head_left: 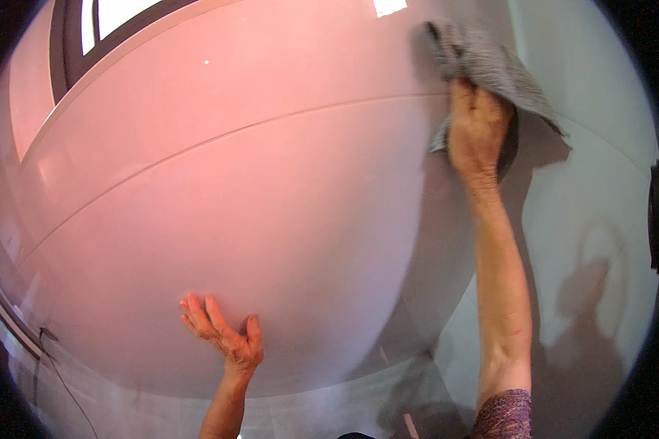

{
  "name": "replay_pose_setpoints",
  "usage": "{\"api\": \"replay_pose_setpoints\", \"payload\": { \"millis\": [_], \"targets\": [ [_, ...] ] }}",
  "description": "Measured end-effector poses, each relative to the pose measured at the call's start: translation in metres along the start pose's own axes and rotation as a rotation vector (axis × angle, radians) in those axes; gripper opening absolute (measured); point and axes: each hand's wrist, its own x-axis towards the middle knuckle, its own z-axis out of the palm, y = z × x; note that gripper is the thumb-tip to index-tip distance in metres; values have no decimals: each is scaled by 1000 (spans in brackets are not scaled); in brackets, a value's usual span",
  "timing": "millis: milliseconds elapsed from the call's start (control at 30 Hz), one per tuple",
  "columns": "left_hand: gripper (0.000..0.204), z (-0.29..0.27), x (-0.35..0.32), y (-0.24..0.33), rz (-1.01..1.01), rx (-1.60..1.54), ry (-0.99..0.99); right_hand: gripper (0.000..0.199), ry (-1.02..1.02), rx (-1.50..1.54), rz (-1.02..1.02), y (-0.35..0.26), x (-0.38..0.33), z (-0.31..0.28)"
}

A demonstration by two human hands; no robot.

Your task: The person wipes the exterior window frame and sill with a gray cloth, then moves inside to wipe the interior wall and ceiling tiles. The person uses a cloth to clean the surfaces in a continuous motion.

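A grey, finely striped cloth [494,69] is bunched under my right hand [479,128], high up near the corner where two tiled walls meet. The fingers press the cloth toward the wall, and its loose end spreads out to the right. My right arm is stretched up, a purple knitted sleeve at its lower end. Lower and to the left, my left hand [227,333] holds nothing; its fingers are spread and the thumb stands apart. It is close to the pinkish glossy tiled wall [271,197], but whether it touches cannot be told.
A dark-framed window [64,55] is set in the wall at the upper left. The right-hand wall [586,190] is pale and carries shadows. A dark object [657,216] sits at the far right edge. A thin black cable [66,384] hangs at the lower left.
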Motion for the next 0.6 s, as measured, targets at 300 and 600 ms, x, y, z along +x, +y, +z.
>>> {"api": "replay_pose_setpoints", "payload": {
  "millis": [300,600],
  "targets": [
    [66,70,1,56,87,159,62,30,-565,370,-297,-71,-75,19],
    [66,86,-9,58,67,171,72,26,-26,565,-221,-3,-8,45]
  ]
}}
